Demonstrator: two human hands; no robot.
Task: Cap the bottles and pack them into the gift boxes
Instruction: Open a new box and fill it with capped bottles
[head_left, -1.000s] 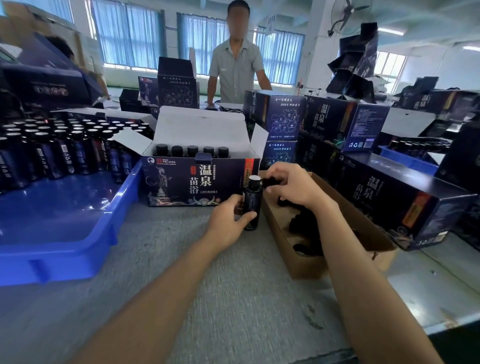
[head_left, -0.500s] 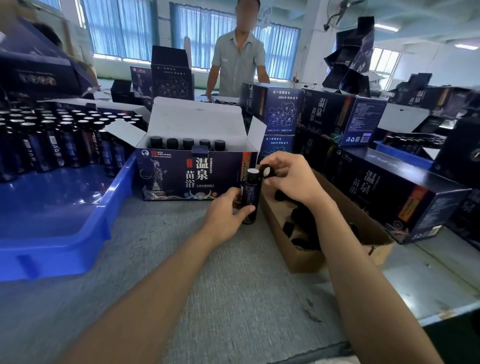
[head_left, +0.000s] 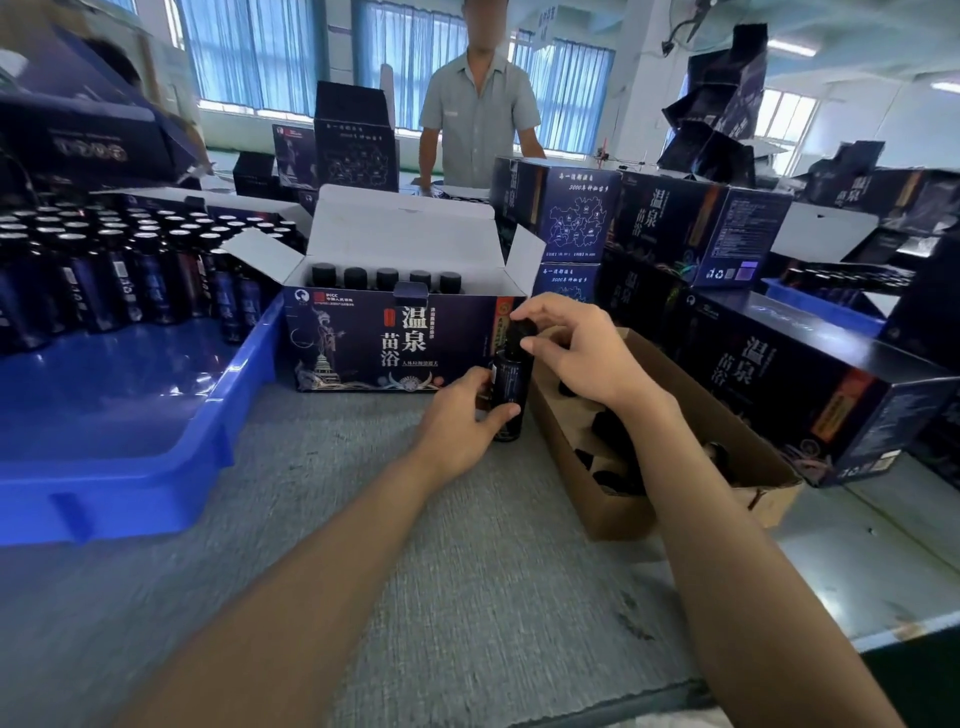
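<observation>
The left hand (head_left: 460, 418) holds the bottle (head_left: 509, 395) upright on the table (head_left: 415, 545); the right hand (head_left: 576, 348) pinches its cap (head_left: 521, 332) on top.

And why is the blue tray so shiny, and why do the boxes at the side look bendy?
Head view: bright windows behind throw pale glare across the blue tray; head view: the wide lens bows the closed gift box at the right edge; head view: the cap the right hand pinches on the bottle looks slightly smeared.
</observation>
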